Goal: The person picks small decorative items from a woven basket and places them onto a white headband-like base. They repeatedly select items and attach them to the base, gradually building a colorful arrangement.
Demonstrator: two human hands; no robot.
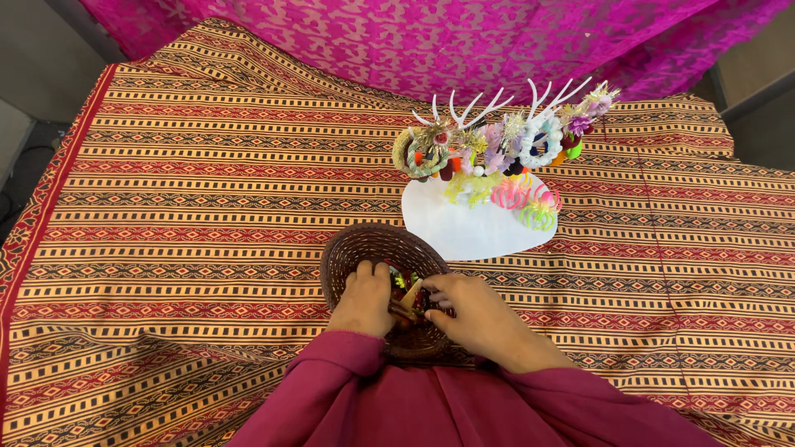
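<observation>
Both hands, the left hand (364,300) and right hand (474,313), are dipped into the brown woven basket (348,248), fingers curled among small colourful pieces (what is pinched cannot be told), beyond which stands a white antler rack (497,112) hung with ornaments.

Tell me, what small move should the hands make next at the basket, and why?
Probably lift one piece out. Both the left hand and the right hand are inside the brown wicker basket, fingers among small colourful items, while the white antler stand beyond already carries many.

Single head view; looks steeply down, close over striped cloth (166,207).
</observation>
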